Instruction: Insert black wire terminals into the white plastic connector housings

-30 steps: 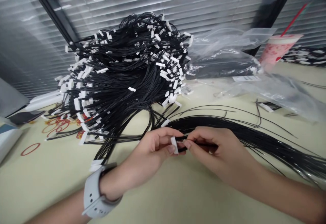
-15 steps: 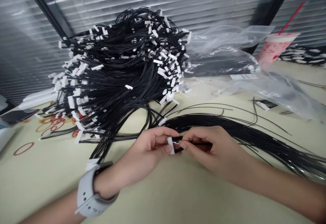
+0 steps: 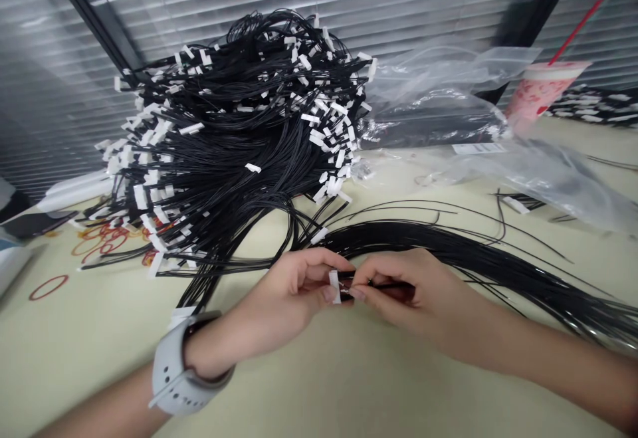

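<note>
Between thumb and fingers, my left hand (image 3: 304, 288) pinches a white wire connector (image 3: 335, 286) with black wires at it. Close on its right, my right hand (image 3: 399, 285) is closed on a thin black wire (image 3: 383, 285), its fingertips almost at the connector. Whether the wire's tip sits inside the connector is too small to tell. Just behind my hands lies a long bundle of loose black wires (image 3: 478, 262), running off to the right. A big heap of black cables (image 3: 239, 145) with white connectors rises behind my left hand.
Clear plastic bags (image 3: 443, 119) lie at the back right beside a pink cup (image 3: 545, 92) with a red straw. Rubber bands (image 3: 48, 287) are scattered on the left of the table (image 3: 319, 385). More cables (image 3: 598, 107) with white connectors sit at the far right.
My right fingertips have shifted very slightly at the connector. Both hands keep their hold, and the view has moved a little.
</note>
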### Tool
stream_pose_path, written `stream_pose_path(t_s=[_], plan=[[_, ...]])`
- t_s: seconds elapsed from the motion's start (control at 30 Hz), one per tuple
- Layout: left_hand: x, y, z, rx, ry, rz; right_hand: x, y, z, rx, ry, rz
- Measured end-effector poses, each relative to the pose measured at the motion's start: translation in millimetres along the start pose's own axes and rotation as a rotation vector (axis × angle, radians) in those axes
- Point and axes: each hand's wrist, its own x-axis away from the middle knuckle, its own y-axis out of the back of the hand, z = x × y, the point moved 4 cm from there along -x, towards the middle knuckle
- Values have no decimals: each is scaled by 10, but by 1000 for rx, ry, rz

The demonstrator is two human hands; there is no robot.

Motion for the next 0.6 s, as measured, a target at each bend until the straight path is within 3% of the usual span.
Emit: stream_pose_path(t_s=[0.4, 0.6], plan=[[4, -21, 50, 38, -12, 10, 11, -24, -21, -37, -64, -59], [-13, -13, 95, -52, -22, 19, -13, -24, -61, -201, -217, 53]])
